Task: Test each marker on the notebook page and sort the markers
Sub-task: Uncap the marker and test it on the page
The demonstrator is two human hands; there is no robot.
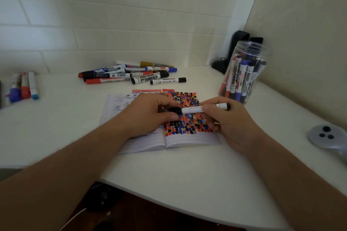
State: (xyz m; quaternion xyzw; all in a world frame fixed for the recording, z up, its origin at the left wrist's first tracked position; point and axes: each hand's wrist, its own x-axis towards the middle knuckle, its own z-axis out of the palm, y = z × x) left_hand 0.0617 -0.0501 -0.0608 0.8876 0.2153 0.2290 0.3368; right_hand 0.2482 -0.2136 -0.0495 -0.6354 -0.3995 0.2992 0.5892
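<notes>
Over the open notebook, the right hand pinches the white barrel of a black marker while the left hand grips its cap end. It looks light, stiff and smooth — best held mid-barrel, cap pulled straight. About ten markers lie in the far pile, three at far left — the jar holds several, uncountable.

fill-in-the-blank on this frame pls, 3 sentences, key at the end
1. Both hands hold one marker above the open ____.
2. The left hand grips the marker's ____ cap.
3. At the right, markers stand upright in a clear ____.

Missing words: notebook; black; jar
</notes>
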